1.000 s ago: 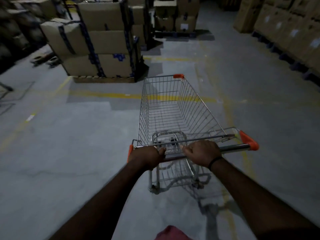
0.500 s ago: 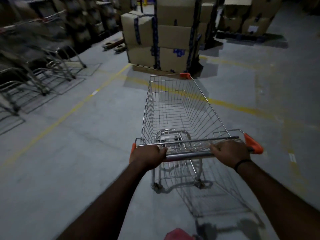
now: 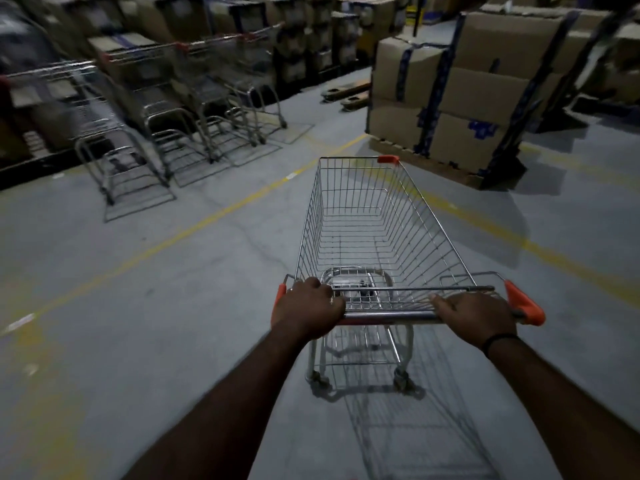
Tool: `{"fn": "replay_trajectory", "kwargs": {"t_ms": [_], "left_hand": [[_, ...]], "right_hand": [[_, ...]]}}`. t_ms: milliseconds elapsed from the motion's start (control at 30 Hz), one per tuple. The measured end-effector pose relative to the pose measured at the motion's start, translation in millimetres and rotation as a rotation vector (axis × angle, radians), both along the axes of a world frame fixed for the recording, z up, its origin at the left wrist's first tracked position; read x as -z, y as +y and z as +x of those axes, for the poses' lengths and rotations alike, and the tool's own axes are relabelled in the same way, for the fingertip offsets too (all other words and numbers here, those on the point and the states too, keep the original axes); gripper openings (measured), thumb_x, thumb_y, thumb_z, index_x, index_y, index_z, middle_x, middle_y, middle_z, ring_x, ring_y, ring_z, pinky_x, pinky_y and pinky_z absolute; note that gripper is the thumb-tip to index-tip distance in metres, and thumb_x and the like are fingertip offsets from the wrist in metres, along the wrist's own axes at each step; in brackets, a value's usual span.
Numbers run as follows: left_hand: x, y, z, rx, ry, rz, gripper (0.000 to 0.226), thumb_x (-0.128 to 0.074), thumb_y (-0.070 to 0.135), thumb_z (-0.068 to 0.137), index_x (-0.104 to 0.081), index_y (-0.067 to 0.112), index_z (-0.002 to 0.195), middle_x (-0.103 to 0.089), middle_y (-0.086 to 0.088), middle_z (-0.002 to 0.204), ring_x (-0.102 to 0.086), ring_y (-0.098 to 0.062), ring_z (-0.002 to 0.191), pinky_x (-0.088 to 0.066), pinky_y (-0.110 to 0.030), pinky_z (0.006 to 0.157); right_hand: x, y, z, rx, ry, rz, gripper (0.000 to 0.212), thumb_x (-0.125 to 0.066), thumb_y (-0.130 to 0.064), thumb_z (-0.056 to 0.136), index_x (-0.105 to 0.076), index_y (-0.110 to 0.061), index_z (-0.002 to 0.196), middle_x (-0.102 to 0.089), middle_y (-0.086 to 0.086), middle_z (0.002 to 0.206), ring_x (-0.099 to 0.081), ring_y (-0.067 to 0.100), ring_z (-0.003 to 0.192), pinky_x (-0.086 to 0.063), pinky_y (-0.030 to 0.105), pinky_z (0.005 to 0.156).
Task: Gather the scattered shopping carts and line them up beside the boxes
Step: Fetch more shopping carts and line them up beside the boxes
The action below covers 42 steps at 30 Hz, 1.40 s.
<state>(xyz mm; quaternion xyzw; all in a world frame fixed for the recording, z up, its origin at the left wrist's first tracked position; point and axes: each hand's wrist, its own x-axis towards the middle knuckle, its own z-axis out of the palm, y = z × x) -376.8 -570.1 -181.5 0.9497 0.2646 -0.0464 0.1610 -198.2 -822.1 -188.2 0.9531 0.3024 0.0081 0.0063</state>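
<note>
Grey floor (image 3: 166, 306), seemingly open, beside cart (image 3: 367, 216)

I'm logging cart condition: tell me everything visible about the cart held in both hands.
The cart is an empty silvery wire-mesh basket on a tubular metal frame, upright on the grey floor, parked carts ahead-left, strapped boxes ahead-right. Orange caps sit at both handle ends and one front corner. The left hand and right hand grip its handle bar; two rear casters show.

Left hand (image 3: 308, 311) and right hand (image 3: 476, 315) curled, arms outstretched
</note>
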Motion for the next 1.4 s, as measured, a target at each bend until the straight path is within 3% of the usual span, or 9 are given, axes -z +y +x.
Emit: {"fn": "replay_trajectory", "kwargs": {"t_ms": [100,333,567,700,933,1200,1400], "left_hand": [[0.2,28.0,-15.2,-0.07,0.005,0.008,0.062,-0.028,0.063,0.088,-0.068,0.027,0.118,-0.059,0.003,0.123,-0.053,-0.019,0.121,-0.026,-0.052,0.114],[1.2,92.2,-32.7,-0.194,0.012,0.033,0.064,-0.025,0.065,0.086,-0.071,0.027,0.108,-0.06,0.004,0.119,-0.056,-0.019,0.116,-0.029,-0.054,0.112],[1.6,164.7,-33.0,-0.332,0.022,0.023,0.065,-0.023,0.066,0.091,-0.073,0.027,0.105,-0.061,0.005,0.119,-0.059,-0.017,0.113,-0.026,-0.053,0.114],[-1.2,209.2,-34.2,-0.422,0.043,-0.015,0.058,-0.028,0.061,0.095,-0.075,0.028,0.102,-0.058,0.006,0.129,-0.059,-0.015,0.115,-0.017,-0.053,0.117],[5.3,280.2,-47.0,-0.577,0.037,-0.017,0.061,-0.025,0.065,0.088,-0.073,0.03,0.099,-0.056,0.01,0.135,-0.055,-0.01,0.123,-0.017,-0.053,0.117],[7.2,378.4,-83.2,-0.694,0.036,0.047,0.051,-0.034,0.063,0.088,-0.071,0.03,0.099,-0.059,0.011,0.132,-0.058,-0.011,0.117,-0.028,-0.05,0.113],[15.2,484.6,-114.7,-0.765,0.017,0.071,0.049,-0.035,0.064,0.083,-0.069,0.031,0.095,-0.061,0.013,0.127,-0.06,-0.013,0.112,-0.032,-0.05,0.112]], "right_hand": [[-3.7,40.1,-2.7,-0.06,-0.037,-0.041,0.082,-0.007,-0.073,0.087,-0.074,-0.026,0.084,-0.074,0.001,0.086,-0.069,0.023,0.087,-0.051,0.034,0.084],[-5.3,131.7,9.3,-0.173,-0.022,-0.049,0.084,-0.008,-0.075,0.087,-0.073,-0.023,0.077,-0.072,0.002,0.08,-0.069,0.024,0.083,-0.051,0.034,0.08],[-11.4,239.5,34.0,-0.344,-0.078,-0.084,0.063,-0.03,-0.064,0.097,-0.075,-0.021,0.085,-0.074,0.005,0.088,-0.069,0.027,0.091,-0.047,0.032,0.078],[-10.5,306.0,45.1,-0.427,-0.074,-0.087,0.065,-0.029,-0.065,0.098,-0.076,-0.02,0.091,-0.075,0.004,0.093,-0.07,0.026,0.094,-0.044,0.032,0.078],[-4.9,410.2,52.4,-0.57,-0.05,-0.052,0.066,-0.027,-0.063,0.097,-0.076,-0.02,0.088,-0.074,0.004,0.087,-0.069,0.026,0.088,-0.041,0.033,0.077],[-0.6,533.7,27.5,-0.697,-0.062,-0.013,0.065,-0.028,-0.063,0.096,-0.076,-0.021,0.086,-0.072,0.003,0.08,-0.068,0.025,0.081,-0.035,0.033,0.067],[3.5,646.8,2.2,-0.766,-0.059,0.005,0.065,-0.026,-0.064,0.098,-0.077,-0.023,0.093,-0.073,0.003,0.085,-0.068,0.025,0.086,-0.037,0.034,0.073]]}}
